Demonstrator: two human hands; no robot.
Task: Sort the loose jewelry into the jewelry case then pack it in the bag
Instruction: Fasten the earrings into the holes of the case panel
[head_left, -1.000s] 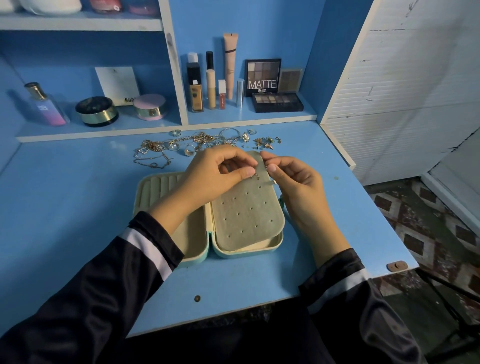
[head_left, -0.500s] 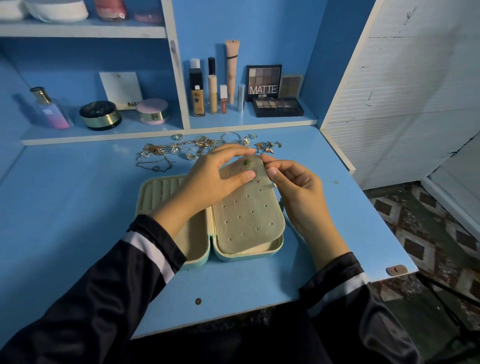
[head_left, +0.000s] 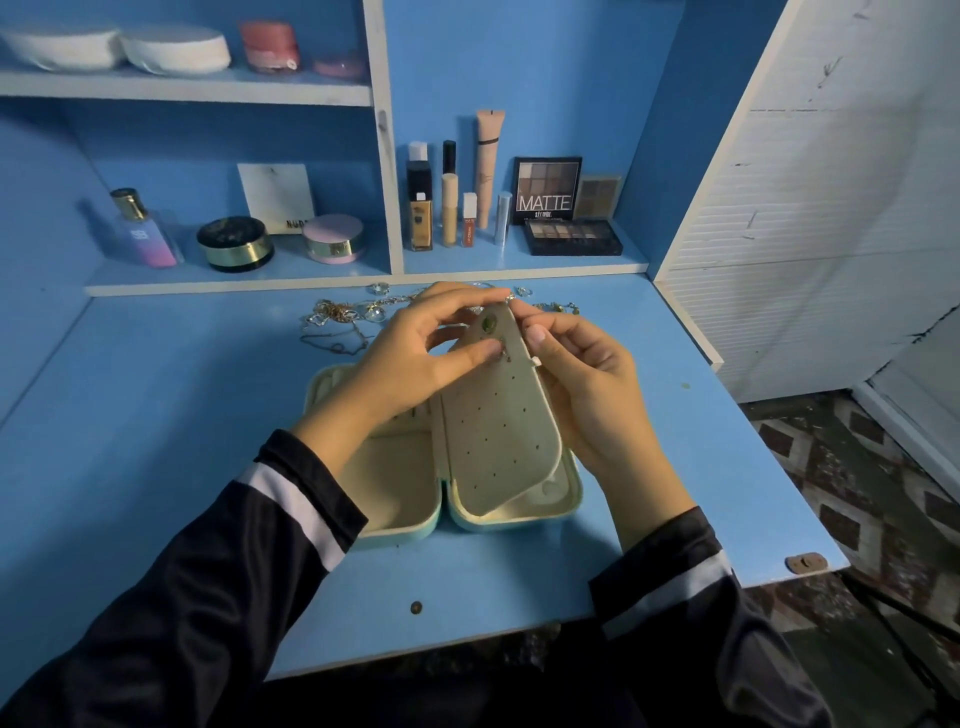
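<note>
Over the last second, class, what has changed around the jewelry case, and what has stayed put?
The earring panel, earlier lying flat in the right half of the jewelry case, has been tilted up by the left hand and right hand, which hold its top end. A green stud now shows near that end. The case stays open on the table, loose jewelry still heaped behind it.

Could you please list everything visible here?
jewelry case: one, beige and mint, open on desk
earring panel: one, beige, tilted between hands
stud: one, green, panel top
loose jewelry: pile, gold and silver, behind case
makeup tubes: several, mostly beige, lower shelf right
eyeshadow palettes: at least two, dark, beside tubes
perfume bottle: one, pink-purple, lower shelf left
jars: two, black-gold and pink, beside perfume
discs: two, white, top shelf
left hand: one, grips panel front
right hand: one, holds panel from behind
</note>
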